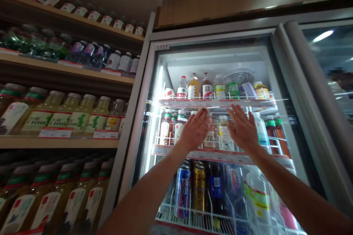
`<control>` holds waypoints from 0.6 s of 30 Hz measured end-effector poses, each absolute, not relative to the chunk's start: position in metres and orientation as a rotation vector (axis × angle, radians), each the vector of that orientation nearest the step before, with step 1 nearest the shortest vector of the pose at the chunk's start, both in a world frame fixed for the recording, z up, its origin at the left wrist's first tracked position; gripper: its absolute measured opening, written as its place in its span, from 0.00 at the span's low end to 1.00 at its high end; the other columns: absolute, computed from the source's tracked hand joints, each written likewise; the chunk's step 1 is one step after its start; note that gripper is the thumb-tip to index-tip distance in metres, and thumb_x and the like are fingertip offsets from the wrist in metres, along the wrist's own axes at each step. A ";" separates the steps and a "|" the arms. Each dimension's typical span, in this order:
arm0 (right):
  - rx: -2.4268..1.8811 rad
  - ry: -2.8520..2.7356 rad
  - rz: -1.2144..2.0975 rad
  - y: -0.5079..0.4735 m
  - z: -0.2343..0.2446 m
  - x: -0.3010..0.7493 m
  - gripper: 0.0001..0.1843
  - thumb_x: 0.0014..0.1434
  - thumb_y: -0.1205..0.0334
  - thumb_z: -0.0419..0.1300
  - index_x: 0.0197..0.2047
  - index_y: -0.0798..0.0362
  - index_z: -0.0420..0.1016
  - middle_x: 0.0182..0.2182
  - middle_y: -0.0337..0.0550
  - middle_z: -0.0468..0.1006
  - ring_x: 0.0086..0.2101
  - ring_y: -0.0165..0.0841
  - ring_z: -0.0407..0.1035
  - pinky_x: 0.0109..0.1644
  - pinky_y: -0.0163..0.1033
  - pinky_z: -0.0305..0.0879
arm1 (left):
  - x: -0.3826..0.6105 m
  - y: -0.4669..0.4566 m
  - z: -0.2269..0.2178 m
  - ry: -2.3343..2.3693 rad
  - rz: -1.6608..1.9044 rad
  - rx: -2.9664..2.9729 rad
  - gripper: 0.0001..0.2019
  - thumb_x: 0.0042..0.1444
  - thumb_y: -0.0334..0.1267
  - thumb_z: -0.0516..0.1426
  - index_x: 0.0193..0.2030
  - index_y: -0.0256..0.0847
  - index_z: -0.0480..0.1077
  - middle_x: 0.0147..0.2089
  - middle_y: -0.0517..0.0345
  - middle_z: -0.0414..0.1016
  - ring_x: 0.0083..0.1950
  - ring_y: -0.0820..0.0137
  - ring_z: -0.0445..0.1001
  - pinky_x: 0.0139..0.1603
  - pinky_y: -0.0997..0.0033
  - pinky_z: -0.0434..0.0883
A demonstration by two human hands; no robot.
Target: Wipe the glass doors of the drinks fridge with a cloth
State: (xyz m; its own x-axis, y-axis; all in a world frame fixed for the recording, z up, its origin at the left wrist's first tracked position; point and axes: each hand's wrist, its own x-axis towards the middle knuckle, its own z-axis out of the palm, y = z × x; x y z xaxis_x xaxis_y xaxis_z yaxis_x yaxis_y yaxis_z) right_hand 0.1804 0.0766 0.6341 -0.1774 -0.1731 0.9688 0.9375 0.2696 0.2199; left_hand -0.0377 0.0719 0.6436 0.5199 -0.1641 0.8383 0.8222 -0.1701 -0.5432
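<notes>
Both my arms reach up in front of a lit drinks fridge with a glass front. My left hand lies flat with its fingers stretched out close together, over the middle shelf's bottles. A small pale patch shows by its fingertips; I cannot make out whether it is a cloth or a bottle cap behind. To its right, my right hand is open, palm forward and fingers apart, with nothing seen in it. A yellow-labelled bottle shows between the hands. Whether the palms touch the glass is hard to tell.
Inside, the top shelf carries several bottles, and a blue can and a gold can stand below. At left, wooden shelves hold rows of juice bottles. A second glass door is at right.
</notes>
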 end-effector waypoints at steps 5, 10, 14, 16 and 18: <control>-0.784 -1.339 -1.220 0.077 0.633 0.180 0.22 0.63 0.60 0.44 0.60 0.51 0.60 0.62 0.47 0.61 0.63 0.39 0.52 0.64 0.55 0.48 | -0.100 0.068 0.661 -0.812 -1.365 -1.270 0.23 0.62 0.38 0.41 0.61 0.32 0.58 0.66 0.42 0.57 0.69 0.60 0.51 0.67 0.51 0.56; -0.794 -1.341 -1.222 0.077 0.634 0.181 0.22 0.64 0.59 0.44 0.59 0.52 0.60 0.62 0.48 0.61 0.62 0.39 0.53 0.64 0.56 0.49 | -0.068 0.072 0.645 -0.780 -1.270 -1.343 0.23 0.62 0.38 0.42 0.61 0.32 0.58 0.67 0.41 0.55 0.70 0.60 0.48 0.67 0.51 0.56; -0.770 -1.339 -1.206 0.077 0.633 0.182 0.22 0.64 0.60 0.44 0.59 0.51 0.61 0.62 0.47 0.62 0.62 0.38 0.53 0.64 0.54 0.49 | -0.053 0.072 0.636 -0.603 -0.993 -1.526 0.22 0.63 0.39 0.43 0.61 0.36 0.58 0.66 0.47 0.57 0.70 0.65 0.48 0.67 0.59 0.56; -0.769 -1.340 -1.204 0.077 0.633 0.182 0.21 0.64 0.60 0.43 0.58 0.52 0.62 0.61 0.47 0.62 0.62 0.38 0.53 0.64 0.54 0.48 | -0.072 0.070 0.644 -0.691 -1.163 -1.419 0.22 0.63 0.39 0.42 0.61 0.34 0.58 0.66 0.44 0.58 0.69 0.63 0.50 0.67 0.56 0.56; -0.772 -1.341 -1.202 0.077 0.633 0.181 0.21 0.64 0.60 0.44 0.58 0.53 0.62 0.62 0.48 0.62 0.62 0.38 0.53 0.64 0.54 0.48 | -0.085 0.069 0.652 -0.805 -1.360 -1.283 0.23 0.63 0.39 0.41 0.61 0.31 0.57 0.66 0.40 0.56 0.69 0.59 0.49 0.67 0.51 0.55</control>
